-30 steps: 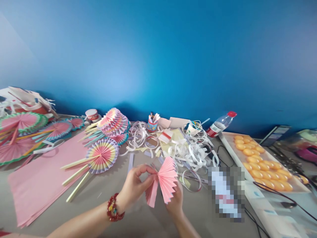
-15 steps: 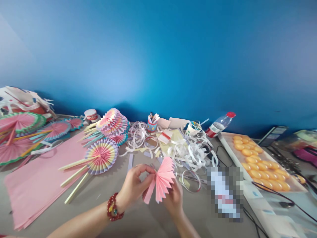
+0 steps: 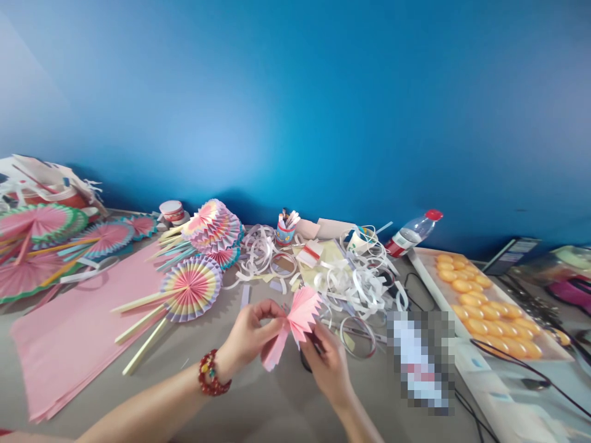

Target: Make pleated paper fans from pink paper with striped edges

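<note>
A pink pleated paper fan [image 3: 305,312], partly spread with a zigzag edge, is held above the table between my two hands. My left hand [image 3: 257,332] pinches it close to the middle, where the folds gather, and a narrower folded part hangs below those fingers. My right hand [image 3: 329,357] is closed at the fan's right edge, with thumb and fingers against the pleats. Something dark, too hidden to name, shows beneath the right fingers. Left of my hands lies a finished round fan [image 3: 191,288] in pink, yellow and lilac with pale sticks.
Pink paper sheets [image 3: 87,332] lie on the left, near more round fans [image 3: 37,221]. Curled white paper strips [image 3: 355,277], a pen cup [image 3: 285,234] and a tilted bottle [image 3: 413,234] stand or lie behind. On the right are a tray of yellow oval pieces [image 3: 489,317] and black cables.
The fan has turned and its pleats have closed up somewhat. My right hand has come round from behind it to its right edge, while my left hand keeps its pinch.
</note>
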Motion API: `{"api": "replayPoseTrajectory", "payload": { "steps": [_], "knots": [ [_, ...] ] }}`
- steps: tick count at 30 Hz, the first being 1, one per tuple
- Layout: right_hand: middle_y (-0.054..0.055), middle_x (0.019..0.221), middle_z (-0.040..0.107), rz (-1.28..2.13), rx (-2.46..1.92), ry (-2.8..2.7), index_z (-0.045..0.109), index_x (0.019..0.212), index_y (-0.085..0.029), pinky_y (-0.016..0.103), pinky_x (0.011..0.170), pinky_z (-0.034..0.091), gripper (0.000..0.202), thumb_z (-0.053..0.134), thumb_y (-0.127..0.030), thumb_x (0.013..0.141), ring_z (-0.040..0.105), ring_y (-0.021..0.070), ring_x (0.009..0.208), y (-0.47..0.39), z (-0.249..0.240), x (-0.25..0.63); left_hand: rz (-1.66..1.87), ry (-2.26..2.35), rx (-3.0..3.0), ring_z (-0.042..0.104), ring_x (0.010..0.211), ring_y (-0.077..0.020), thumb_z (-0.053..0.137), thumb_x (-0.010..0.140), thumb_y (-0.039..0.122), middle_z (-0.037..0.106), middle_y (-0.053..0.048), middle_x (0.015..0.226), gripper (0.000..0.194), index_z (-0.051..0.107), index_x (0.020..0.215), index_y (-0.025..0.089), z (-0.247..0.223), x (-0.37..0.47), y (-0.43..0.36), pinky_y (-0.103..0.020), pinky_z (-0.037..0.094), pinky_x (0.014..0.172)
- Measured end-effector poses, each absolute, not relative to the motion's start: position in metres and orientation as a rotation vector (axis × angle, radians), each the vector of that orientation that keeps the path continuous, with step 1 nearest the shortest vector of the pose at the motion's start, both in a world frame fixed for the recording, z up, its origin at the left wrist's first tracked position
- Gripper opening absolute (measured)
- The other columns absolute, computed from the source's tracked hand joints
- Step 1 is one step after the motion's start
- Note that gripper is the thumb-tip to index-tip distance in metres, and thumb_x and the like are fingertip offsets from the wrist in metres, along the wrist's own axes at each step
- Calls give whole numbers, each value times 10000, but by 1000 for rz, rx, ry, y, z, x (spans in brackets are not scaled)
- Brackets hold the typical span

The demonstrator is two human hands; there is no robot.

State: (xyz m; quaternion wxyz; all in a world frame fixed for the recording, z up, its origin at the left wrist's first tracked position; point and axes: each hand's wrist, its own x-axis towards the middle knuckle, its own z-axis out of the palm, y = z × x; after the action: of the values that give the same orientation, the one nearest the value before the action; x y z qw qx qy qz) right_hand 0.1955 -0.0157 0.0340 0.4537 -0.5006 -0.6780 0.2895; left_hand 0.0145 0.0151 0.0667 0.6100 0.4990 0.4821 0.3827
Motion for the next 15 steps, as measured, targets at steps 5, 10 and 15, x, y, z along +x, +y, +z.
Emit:
{"api": "replayPoseTrajectory", "payload": {
  "steps": [5,10,15],
  "knots": [
    [22,690,588,804,-1272,-1642,614,815,-186,242,540,418,203,518,-332,918,526,155,585,-15,42,192,921,1031,1031,466,536,-78,734,686,417,556,22,607,319,580,683,138,71,18,18,-189,355,520],
    [-13,637,504,983,-1263,-1596,564,752,-191,229,505,357,251,527,-376,918,447,125,553,-12,36,190,913,932,878,496,562,-78,783,650,481,582,15,639,401,579,707,141,72,16,17,-184,365,540],
    [-30,550,472,1175,-1257,-1500,557,687,-200,234,445,360,323,603,-493,813,418,117,473,-7,28,201,740,824,1079,539,597,-97,710,745,374,627,-3,690,249,622,746,141,75,6,17,-197,411,583]
  ]
}}
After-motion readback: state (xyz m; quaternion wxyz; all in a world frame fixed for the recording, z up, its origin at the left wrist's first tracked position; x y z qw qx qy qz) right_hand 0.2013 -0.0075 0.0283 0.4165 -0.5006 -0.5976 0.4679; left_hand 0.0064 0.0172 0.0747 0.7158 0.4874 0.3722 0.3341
